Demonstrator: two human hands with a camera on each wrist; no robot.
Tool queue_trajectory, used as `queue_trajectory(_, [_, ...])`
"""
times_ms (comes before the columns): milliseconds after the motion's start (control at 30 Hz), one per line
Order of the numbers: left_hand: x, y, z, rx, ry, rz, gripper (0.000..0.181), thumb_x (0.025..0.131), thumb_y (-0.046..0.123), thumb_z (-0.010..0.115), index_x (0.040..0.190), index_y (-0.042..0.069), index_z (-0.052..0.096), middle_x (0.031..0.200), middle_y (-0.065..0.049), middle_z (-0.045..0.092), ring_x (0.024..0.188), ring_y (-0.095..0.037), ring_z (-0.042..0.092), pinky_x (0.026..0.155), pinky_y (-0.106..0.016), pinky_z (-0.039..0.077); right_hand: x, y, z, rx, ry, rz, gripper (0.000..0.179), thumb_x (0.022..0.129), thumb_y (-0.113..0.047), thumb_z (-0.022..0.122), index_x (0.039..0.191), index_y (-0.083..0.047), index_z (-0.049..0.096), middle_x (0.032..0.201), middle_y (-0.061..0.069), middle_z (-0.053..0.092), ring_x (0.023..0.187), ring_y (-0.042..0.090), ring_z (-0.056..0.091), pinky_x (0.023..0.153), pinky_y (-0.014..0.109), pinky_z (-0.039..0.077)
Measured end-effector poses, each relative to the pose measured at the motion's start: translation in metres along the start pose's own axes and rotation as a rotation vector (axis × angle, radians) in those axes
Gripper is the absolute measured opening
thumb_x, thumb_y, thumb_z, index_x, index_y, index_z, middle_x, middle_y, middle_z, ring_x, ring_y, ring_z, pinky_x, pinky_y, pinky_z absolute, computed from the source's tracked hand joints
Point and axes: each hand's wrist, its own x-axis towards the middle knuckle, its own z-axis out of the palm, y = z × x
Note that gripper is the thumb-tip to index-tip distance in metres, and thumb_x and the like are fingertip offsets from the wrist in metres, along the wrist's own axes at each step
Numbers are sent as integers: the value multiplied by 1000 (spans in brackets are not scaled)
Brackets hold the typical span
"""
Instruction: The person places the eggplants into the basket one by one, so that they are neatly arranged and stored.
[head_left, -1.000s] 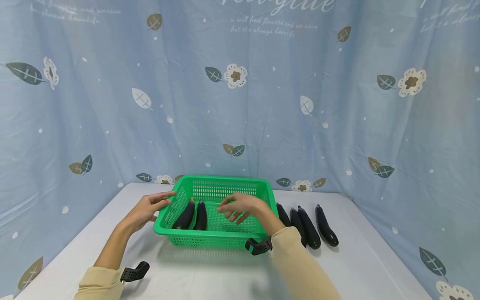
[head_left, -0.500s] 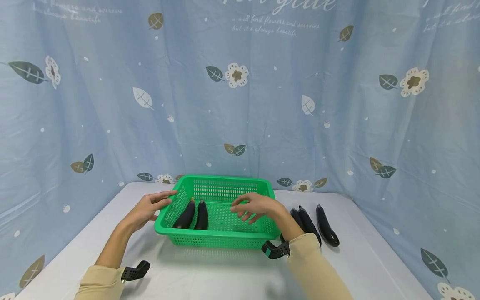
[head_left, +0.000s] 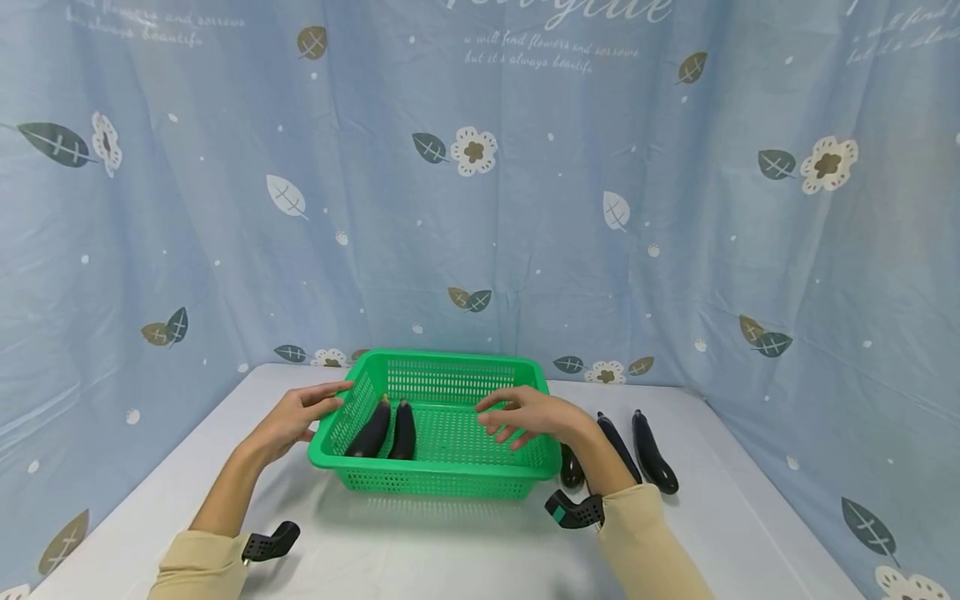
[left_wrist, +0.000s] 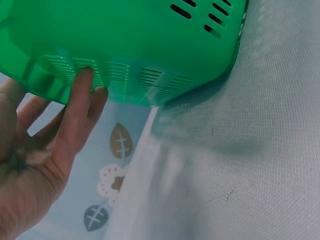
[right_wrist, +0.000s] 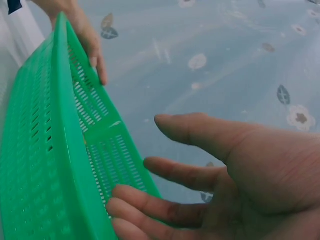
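Note:
A green plastic basket [head_left: 431, 479] with slotted walls sits on the table, two dark eggplants [head_left: 403, 431] lying in its left half. At its left end my left hand [head_left: 288, 421] holds the rim, some digits over the top and other fingers [left_wrist: 82, 92] against the outer wall. My right hand [head_left: 528, 412] hovers above the basket's right part, holding nothing. Its thumb and loosely bent fingers [right_wrist: 150, 202] stand apart in the right wrist view. Several more eggplants [head_left: 652, 454] lie on the table right of the basket, some partly hidden behind the right forearm.
The table [head_left: 405, 554] has a white cover. Behind and at both sides hangs a blue curtain [head_left: 525, 225] printed with leaves and flowers. Each wrist wears a black camera mount [head_left: 272, 543], and the right one is close to the basket's front right corner.
My right hand has moved right, from above the basket's middle towards its right end, and its forearm now covers other eggplants. The left hand and the basket have stayed in place.

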Motion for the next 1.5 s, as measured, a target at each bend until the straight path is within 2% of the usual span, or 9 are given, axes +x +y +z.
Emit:
queue_trajectory(233, [0, -1, 0, -2, 1, -1, 61, 99, 41, 57, 151, 14, 40, 160, -20, 27, 144, -51, 24, 91, -62, 51, -8, 9, -8, -24, -91, -97, 43, 96, -37, 63, 136, -21, 55, 125, 20, 63, 108, 32, 65, 87, 47, 57])
queue_trajectory(367, [1, -1, 0, -10, 0, 3, 60, 99, 40, 56, 151, 13, 40, 160, -20, 27, 145, -51, 24, 91, -61, 52, -14, 13, -14, -38, -107, -135, 45, 97, -37, 62, 139, -22, 54, 130, 21, 61, 112, 34, 64, 88, 46, 57])
queue_trajectory(533, [1, 0, -1, -17, 0, 4, 60, 99, 40, 57, 151, 13, 41, 160, -20, 27, 145, -51, 24, 90, -58, 54, -23, 17, -23, -36, -21, -187, 45, 98, -34, 61, 139, -19, 53, 132, 20, 60, 112, 37, 63, 86, 45, 58])
queue_trajectory(700, [1, 0, -1, -16, 3, 3, 61, 99, 40, 57, 151, 12, 40, 160, -21, 27, 145, -51, 24, 90, -58, 54, -32, 22, -32, -9, 68, -199, 44, 98, -32, 60, 140, -19, 52, 135, 16, 58, 111, 29, 65, 87, 45, 58])
queue_trajectory(767, [1, 0, -1, -21, 3, 2, 61, 99, 40, 57, 151, 12, 40, 160, -21, 27, 145, -51, 24, 90, -58, 54, -36, 25, -35, -11, 81, -202, 44, 99, -31, 59, 140, -19, 52, 135, 16, 58, 109, 28, 66, 86, 42, 58])
queue_trajectory(967, [1, -1, 0, -30, 0, -2, 61, 99, 40, 57, 151, 12, 40, 160, -21, 27, 145, -51, 24, 89, -57, 55, -46, 36, -44, -24, 107, -215, 41, 100, -28, 58, 139, -16, 52, 132, 21, 58, 110, 40, 63, 84, 40, 59])
queue_trajectory(1133, [2, -1, -1, -16, 3, 0, 61, 99, 41, 57, 151, 13, 40, 160, -20, 27, 145, -50, 24, 90, -60, 53, -52, 44, -48, -36, 119, -230, 42, 101, -27, 57, 140, -15, 51, 134, 28, 56, 107, 34, 66, 83, 39, 59])
queue_trajectory(1300, [2, -2, -2, -5, 5, -3, 62, 99, 42, 57, 151, 14, 40, 160, -20, 28, 145, -50, 23, 92, -62, 51, -58, 48, -51, -35, 134, -223, 46, 101, -29, 56, 143, -13, 48, 135, 26, 56, 108, 29, 66, 84, 37, 59])
queue_trajectory(1500, [3, -2, -1, -7, 6, -8, 62, 98, 42, 57, 151, 14, 40, 160, -19, 27, 145, -50, 23, 92, -63, 51, -66, 55, -58, 3, 157, -223, 51, 102, -27, 54, 148, -7, 42, 136, 25, 54, 114, 38, 61, 87, 38, 58])
